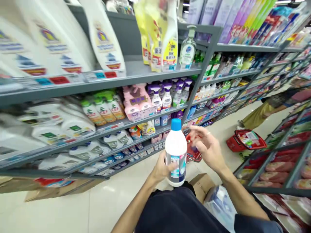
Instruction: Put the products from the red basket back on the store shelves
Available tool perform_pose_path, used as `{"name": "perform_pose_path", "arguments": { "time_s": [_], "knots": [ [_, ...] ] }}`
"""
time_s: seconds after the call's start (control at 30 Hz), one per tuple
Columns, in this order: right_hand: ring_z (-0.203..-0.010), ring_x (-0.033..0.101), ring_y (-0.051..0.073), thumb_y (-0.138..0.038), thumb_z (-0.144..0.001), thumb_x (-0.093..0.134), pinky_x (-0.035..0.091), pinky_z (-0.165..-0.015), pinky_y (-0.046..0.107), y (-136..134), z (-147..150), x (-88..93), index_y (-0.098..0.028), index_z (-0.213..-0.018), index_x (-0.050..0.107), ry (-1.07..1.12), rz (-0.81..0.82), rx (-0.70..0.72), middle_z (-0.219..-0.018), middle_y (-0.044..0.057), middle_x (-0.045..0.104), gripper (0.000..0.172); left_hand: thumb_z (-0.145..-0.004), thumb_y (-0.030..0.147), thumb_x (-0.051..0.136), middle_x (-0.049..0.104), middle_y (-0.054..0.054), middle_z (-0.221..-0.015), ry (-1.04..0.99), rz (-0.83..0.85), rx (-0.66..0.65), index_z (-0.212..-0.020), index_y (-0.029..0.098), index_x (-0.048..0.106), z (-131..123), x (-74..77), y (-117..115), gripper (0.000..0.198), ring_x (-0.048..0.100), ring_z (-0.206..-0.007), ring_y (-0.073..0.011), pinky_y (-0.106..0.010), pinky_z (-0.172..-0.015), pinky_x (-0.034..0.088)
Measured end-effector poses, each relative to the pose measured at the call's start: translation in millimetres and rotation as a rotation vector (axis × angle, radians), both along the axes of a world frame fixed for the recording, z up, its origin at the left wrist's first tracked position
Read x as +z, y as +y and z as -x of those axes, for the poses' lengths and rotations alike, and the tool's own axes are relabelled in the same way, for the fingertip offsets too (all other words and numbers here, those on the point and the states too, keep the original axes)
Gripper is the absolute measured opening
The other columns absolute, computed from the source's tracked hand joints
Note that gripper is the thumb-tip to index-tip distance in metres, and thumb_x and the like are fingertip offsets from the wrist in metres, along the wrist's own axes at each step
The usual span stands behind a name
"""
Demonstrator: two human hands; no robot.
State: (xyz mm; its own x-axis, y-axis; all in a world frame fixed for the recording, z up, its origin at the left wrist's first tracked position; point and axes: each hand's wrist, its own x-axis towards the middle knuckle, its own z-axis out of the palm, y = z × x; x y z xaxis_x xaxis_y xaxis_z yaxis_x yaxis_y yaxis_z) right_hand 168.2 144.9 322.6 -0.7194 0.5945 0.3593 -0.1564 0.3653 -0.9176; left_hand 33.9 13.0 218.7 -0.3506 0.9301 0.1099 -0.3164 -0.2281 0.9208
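In the head view, a white bottle [176,145] with a blue cap and a blue-and-grey label stands upright in front of my body. My left hand [162,166] is wrapped around its lower part, with the thumb across the label. Just right of the bottle, my right hand [206,145] is raised with its fingers apart and slightly curled, touching nothing. A red shopping basket [194,152] shows partly behind the bottle and my right hand.
Shelves [136,72] of cleaning products run along the left and into the distance. A second red basket [239,145] sits on the floor near a person [264,110] in the aisle. Cardboard boxes [202,184] lie beside me, and another rack [274,161] stands at right.
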Motion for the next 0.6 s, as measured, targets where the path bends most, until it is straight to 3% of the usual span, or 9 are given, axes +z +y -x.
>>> {"name": "perform_pose_path", "arguments": {
  "time_s": [0.07,0.13,0.23,0.3,0.43,0.5,0.6],
  "knots": [
    [-0.112,0.064,0.022,-0.053,-0.096,0.064,0.055,-0.097,0.035,-3,16,2.3,-0.025,-0.139,0.057,0.0,0.097,0.172,-0.131,0.01,0.063,0.052,-0.069,0.079,0.074,0.073,-0.017,-0.114,-0.131,-0.04,-0.008,-0.121,0.012,0.066,13,15.1,-4,0.085,0.07,-0.106,-0.0353,-0.045,-0.095,0.056],
    [-0.128,0.058,0.024,-0.049,-0.097,0.064,0.048,-0.111,0.041,-8,30,-0.8,-0.028,-0.144,0.052,-0.016,0.178,0.301,-0.144,0.01,0.057,0.053,-0.072,0.085,0.066,0.074,-0.017,-0.108,-0.252,-0.075,-0.047,-0.114,0.012,0.069,24,31.0,-3,0.085,0.071,-0.105,-0.0371,-0.047,-0.092,0.058],
    [-0.135,0.054,0.024,-0.042,-0.097,0.067,0.043,-0.117,0.043,-12,45,-10.0,-0.03,-0.146,0.05,-0.016,0.225,0.322,-0.15,0.008,0.054,0.054,-0.071,0.092,0.057,0.076,-0.016,-0.103,-0.421,-0.069,-0.109,-0.111,0.014,0.071,33,50.0,2,0.089,0.07,-0.107,-0.0405,-0.049,-0.089,0.06],
    [-0.135,0.055,0.024,-0.039,-0.097,0.066,0.043,-0.117,0.044,-8,50,-16.1,-0.03,-0.145,0.051,-0.011,0.247,0.309,-0.15,0.008,0.054,0.051,-0.07,0.093,0.056,0.076,-0.015,-0.101,-0.49,-0.044,-0.125,-0.111,0.016,0.072,36,54.9,11,0.09,0.069,-0.109,-0.0422,-0.051,-0.089,0.06],
    [-0.14,0.051,0.025,-0.038,-0.093,0.073,0.039,-0.121,0.044,22,46,-30.7,-0.031,-0.148,0.049,0.065,0.297,0.3,-0.154,0.007,0.052,0.061,-0.068,0.086,0.068,0.077,-0.013,-0.104,-0.505,0.006,0.002,-0.108,0.016,0.074,31,46.2,50,0.08,0.067,-0.115,-0.0407,-0.05,-0.099,0.057],
    [-0.145,0.045,0.025,-0.04,-0.092,0.074,0.036,-0.123,0.044,48,35,-41.7,-0.033,-0.154,0.042,0.114,0.331,0.287,-0.159,0.006,0.046,0.07,-0.071,0.082,0.07,0.077,-0.012,-0.111,-0.472,0.033,0.106,-0.114,0.016,0.073,22,36.2,83,0.078,0.066,-0.119,-0.0375,-0.048,-0.105,0.053],
    [-0.15,0.04,0.024,-0.041,-0.096,0.068,0.032,-0.126,0.043,97,10,-63.1,-0.036,-0.158,0.036,0.187,0.411,0.22,-0.164,0.003,0.039,0.07,-0.079,0.078,0.066,0.072,-0.012,-0.125,-0.316,0.134,0.218,-0.125,0.017,0.069,0,19.6,145,0.077,0.062,-0.126,-0.0323,-0.044,-0.112,0.047]
  ]
}}
